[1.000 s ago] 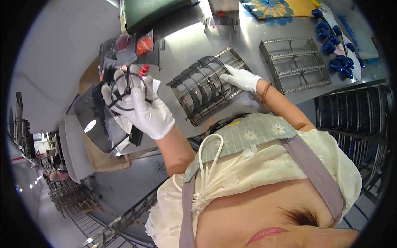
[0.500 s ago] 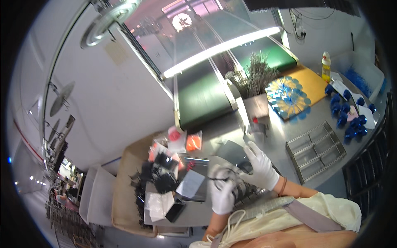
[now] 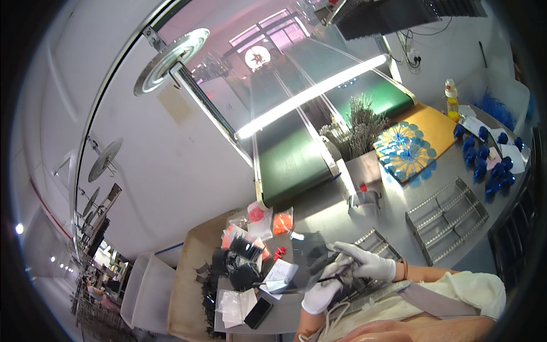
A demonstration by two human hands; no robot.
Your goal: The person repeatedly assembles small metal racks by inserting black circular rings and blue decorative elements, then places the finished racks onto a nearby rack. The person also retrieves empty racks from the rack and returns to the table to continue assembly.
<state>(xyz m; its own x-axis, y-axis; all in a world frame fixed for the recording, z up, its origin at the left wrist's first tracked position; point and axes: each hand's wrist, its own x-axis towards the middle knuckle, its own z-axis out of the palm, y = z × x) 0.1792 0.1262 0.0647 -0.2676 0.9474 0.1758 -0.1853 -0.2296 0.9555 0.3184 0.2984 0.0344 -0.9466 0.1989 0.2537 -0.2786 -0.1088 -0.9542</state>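
Both my hands wear white gloves and meet low in the view, over a metal rack. My left hand is closed on a thin black piece with a narrow end sticking out leftward. My right hand reaches in from the right, its fingers bent together against the left fingertips; what they pinch is hidden. Right beside the fingertips stands a dark see-through sheet; whether it is joined to the black piece I cannot tell.
Left of my hands lie black pieces, white paper, a phone-like black slab and an orange bag. Ahead are a green conveyor belt and a metal cup. Rightward sit another rack and blue pieces.
My hands have come closer together, the right fingers closing in on the left. The dark sheet now stands beside the fingertips. The whole view has shifted, with the scene lower and further right.
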